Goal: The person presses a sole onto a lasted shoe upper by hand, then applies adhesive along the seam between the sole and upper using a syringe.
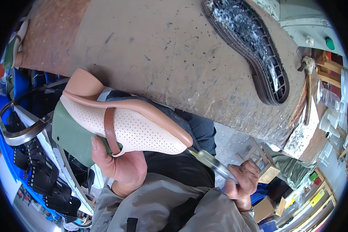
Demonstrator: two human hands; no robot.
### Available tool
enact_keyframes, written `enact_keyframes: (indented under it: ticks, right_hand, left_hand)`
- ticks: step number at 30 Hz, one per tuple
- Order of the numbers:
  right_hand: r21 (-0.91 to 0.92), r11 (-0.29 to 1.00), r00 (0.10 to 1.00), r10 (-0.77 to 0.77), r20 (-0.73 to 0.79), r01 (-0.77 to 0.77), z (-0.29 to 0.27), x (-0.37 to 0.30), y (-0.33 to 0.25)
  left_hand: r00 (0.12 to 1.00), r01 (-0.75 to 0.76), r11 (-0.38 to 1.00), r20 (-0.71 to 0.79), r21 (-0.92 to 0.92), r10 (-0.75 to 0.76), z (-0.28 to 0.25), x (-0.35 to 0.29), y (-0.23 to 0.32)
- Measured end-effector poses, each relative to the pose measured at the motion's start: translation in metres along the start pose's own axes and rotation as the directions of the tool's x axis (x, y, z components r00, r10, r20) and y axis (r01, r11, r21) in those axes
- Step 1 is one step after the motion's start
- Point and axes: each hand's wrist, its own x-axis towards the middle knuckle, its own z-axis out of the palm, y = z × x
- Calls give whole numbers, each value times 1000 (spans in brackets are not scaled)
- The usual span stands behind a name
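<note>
A cream shoe point(143, 133) with small perforations, a brown strap and a tan sole and heel lies on its side in front of me. A green shoe last point(71, 133) fills its opening. My left hand point(121, 168) grips the shoe from below, near the strap, with the thumb against the green last. In my closed right hand point(243, 179) is a slim, see-through tool with a pale yellowish front part point(208, 159). Its tip meets the shoe's toe, where the sole edge joins the upper. Motion blur hides what kind of tool it is.
On the stained worktable point(143, 50) lies a dark brown outsole point(272, 65) with whitish residue. A hammer point(308, 77) rests at the table's right edge. Black strappy footwear point(42, 170) fills a blue bin at left, beside a curved metal band point(23, 135). Another shoe point(15, 46) stands far left.
</note>
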Motion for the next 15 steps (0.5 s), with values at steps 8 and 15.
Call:
enact_keyframes:
  ticks: [8, 15]
  right_hand:
    - [460, 886, 996, -27, -90, 66, 29, 3, 33]
    - [299, 810, 850, -406, -336, 504, 75, 68, -65]
  left_hand:
    - [998, 25, 949, -44, -316, -41, -1, -4, 37]
    - [969, 241, 878, 150, -414, -195, 1, -45, 28]
